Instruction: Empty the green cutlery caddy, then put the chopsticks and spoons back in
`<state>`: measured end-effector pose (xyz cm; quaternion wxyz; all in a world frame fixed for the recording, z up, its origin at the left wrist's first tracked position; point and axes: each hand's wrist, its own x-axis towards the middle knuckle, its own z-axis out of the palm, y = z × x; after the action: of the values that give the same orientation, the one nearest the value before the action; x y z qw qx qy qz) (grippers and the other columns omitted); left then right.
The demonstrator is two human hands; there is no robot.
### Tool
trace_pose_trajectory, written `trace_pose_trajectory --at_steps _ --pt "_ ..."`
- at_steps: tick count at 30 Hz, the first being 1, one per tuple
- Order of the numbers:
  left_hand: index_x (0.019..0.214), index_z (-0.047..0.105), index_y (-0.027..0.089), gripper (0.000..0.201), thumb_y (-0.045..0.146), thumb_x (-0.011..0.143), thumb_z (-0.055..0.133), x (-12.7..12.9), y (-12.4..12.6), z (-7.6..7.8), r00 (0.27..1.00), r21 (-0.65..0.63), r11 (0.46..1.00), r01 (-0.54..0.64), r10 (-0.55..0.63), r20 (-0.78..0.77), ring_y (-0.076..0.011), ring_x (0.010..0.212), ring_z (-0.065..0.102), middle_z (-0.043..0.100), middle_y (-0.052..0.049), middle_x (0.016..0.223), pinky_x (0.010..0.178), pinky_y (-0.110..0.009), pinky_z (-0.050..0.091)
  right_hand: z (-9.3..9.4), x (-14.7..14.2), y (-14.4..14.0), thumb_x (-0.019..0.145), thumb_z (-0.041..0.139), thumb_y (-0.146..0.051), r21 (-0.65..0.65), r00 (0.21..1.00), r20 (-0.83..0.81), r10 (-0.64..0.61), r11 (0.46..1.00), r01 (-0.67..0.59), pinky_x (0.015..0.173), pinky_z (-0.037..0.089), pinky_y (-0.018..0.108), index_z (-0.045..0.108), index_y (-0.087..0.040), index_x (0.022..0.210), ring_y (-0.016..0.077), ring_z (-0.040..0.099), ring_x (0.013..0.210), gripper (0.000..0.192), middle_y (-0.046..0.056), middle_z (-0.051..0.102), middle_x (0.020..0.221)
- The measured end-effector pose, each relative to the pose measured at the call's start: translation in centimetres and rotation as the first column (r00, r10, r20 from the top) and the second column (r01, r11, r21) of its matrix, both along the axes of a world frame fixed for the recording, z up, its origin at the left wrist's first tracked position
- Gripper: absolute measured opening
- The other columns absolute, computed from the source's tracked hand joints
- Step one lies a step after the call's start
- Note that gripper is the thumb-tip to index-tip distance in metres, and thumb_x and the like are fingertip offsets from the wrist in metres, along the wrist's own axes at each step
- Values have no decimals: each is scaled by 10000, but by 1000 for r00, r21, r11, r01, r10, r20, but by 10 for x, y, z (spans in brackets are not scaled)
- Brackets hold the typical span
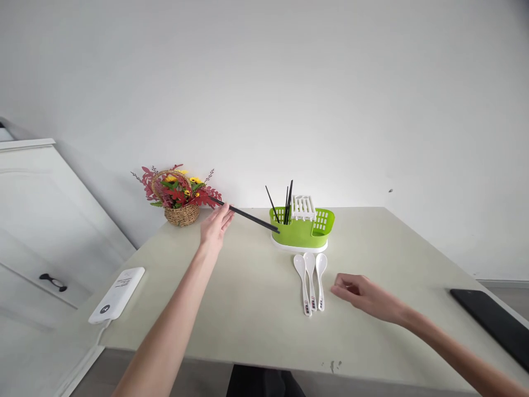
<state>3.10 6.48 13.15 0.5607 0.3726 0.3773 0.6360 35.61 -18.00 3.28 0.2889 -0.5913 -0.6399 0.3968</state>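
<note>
My left hand point(217, 223) is closed around black chopsticks point(253, 217), held slanting down to the right. Their lower ends overlap the left front of a green utensil holder point(295, 234) in the view; whether they touch it I cannot tell. Several more black chopsticks point(288, 204) stand in the holder's left compartment. A white slatted rack point(303, 207) tops its middle. Three white spoons point(309, 281) lie side by side in front of the holder. To their right my right hand point(357, 292) hovers with curled fingers, and nothing shows in it.
At the back left stands a wicker basket point(182, 215) of red and yellow artificial flowers. A white power bank point(118, 295) with a cable lies at the table's left edge. On the right edge rests a black phone point(491, 322). A white cabinet point(37, 220) stands left of the table.
</note>
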Motion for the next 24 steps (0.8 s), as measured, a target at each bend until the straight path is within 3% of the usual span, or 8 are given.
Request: trace_pose_trajectory --at_steps 4,10,15,24 --pt "947 751 160 192 203 809 878 10 23 15 994 42 993 -111 111 3 -197 1014 779 799 -90 1076 988 -319 610 -28 34 -17 910 538 -734 -52 981 -107 -164 986 159 570 279 273 491 -234 747 119 306 611 528 -65 336 674" --pt "938 756 109 248 197 759 904 46 58 32 975 144 980 -139 161 -152 -241 926 799 808 -117 950 917 -385 651 -53 41 -24 903 486 -774 -79 924 -166 -344 939 336 554 237 299 503 -251 745 134 257 558 547 -72 298 577" --pt "888 752 95 265 200 717 925 75 84 19 947 139 988 -59 99 -305 -253 828 805 805 -127 851 838 -396 672 -57 42 -18 918 528 -696 -60 939 -126 -321 947 316 583 283 297 516 -242 750 158 324 650 484 -34 364 669" --pt "875 757 100 267 219 702 922 110 114 -11 885 64 997 32 2 -465 -202 679 784 805 -124 840 793 -368 669 -59 45 -18 931 476 -713 -81 926 -117 -358 933 350 577 274 295 477 -242 737 155 312 635 509 -37 331 666"
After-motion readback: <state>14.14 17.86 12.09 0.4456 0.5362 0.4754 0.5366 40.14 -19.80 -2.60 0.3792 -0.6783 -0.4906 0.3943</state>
